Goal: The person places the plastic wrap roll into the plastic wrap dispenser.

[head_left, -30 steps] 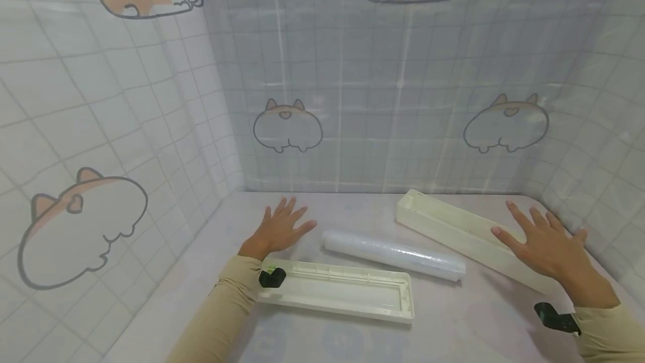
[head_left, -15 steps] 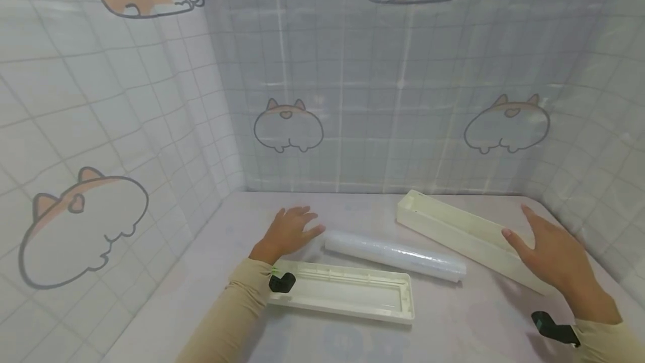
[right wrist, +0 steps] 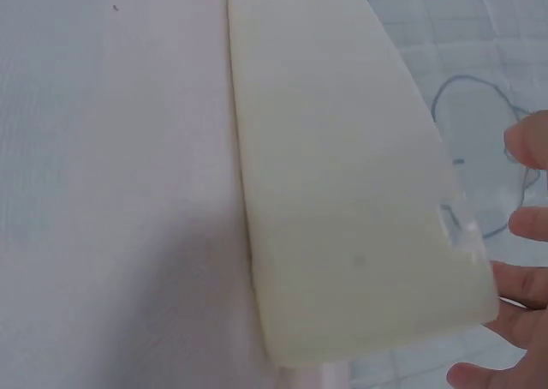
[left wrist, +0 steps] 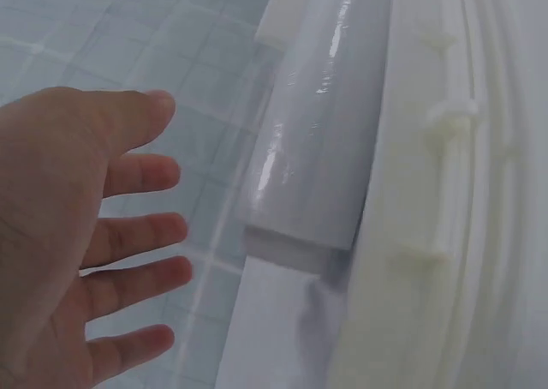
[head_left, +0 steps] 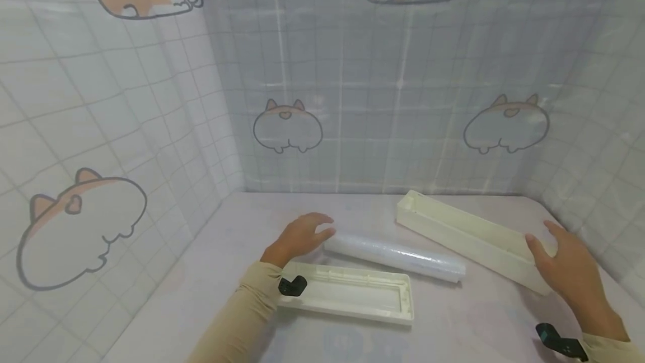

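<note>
Fingers relaxed and thumb apart, my left hand [head_left: 299, 235] hovers at the left end of a roll of cling film [head_left: 395, 257], holding nothing. In the left wrist view a gap shows between that hand [left wrist: 51, 235] and the shiny roll [left wrist: 308, 140]. A long, deep cream plastic box [head_left: 453, 240] lies at an angle on the right, its open side up. My right hand [head_left: 574, 270] is at its near right end, thumb and fingers spread. In the right wrist view the fingers [right wrist: 529, 223] are beside the box's end [right wrist: 360, 260], partly hidden behind it.
A shallow cream plastic lid [head_left: 347, 313] with a raised rim lies in front of the roll, partly below my left wrist. Dog-print curtains [head_left: 353, 71] enclose the table [head_left: 453, 329] at the back and both sides. Black camera mounts [head_left: 559, 341] stick out from the wrists.
My left hand has moved right toward the roll, its spread fingers coming together. The right hand has shifted right and nearer to me, toward the box's end. The objects have stayed put.
</note>
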Tool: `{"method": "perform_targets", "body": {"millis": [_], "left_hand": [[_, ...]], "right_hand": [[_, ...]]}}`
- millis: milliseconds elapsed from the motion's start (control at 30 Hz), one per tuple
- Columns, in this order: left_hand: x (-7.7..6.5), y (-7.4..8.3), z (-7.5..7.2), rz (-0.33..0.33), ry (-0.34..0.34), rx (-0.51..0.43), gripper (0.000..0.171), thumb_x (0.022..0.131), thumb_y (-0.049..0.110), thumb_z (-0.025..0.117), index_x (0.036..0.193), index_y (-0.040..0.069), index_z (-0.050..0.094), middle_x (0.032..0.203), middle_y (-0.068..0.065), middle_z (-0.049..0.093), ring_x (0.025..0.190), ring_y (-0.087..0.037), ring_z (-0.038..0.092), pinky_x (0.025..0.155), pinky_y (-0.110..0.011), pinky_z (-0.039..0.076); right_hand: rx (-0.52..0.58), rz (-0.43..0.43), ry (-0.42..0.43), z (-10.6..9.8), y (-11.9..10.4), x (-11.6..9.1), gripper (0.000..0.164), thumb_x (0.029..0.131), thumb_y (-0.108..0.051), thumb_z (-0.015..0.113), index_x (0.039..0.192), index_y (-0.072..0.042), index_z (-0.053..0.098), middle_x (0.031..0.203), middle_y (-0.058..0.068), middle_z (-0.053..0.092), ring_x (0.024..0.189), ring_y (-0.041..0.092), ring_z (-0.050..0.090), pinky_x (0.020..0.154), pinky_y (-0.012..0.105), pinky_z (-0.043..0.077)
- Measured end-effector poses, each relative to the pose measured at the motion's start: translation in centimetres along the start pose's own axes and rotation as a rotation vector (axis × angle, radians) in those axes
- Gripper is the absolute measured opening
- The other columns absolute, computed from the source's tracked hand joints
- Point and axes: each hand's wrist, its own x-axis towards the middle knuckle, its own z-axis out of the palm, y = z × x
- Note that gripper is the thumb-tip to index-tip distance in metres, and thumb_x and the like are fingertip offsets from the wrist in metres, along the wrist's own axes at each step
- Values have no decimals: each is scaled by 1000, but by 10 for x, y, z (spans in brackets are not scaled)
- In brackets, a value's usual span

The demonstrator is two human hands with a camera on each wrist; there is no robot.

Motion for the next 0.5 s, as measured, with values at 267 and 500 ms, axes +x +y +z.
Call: {"method": "perform_targets", "body": {"millis": [267,500], "left_hand": [[18,17,18,69,15,-20,39,103,39,54,131,14,66,137,-5,61,133,-26,50,111,-44,38],[23,33,22,89,-25,-6,39,104,40,52,130,14,66,136,-4,62,132,-24,52,110,-44,40]], "right_hand": [[24,182,31,1,6,-6,67,104,-36,45,148,12,30,145,43,30,132,63,26,103,75,24],[55,269,-32,5,8,-7,73,104,-40,44,151,11,23,148,43,23,135,61,23,104,74,24]]}}
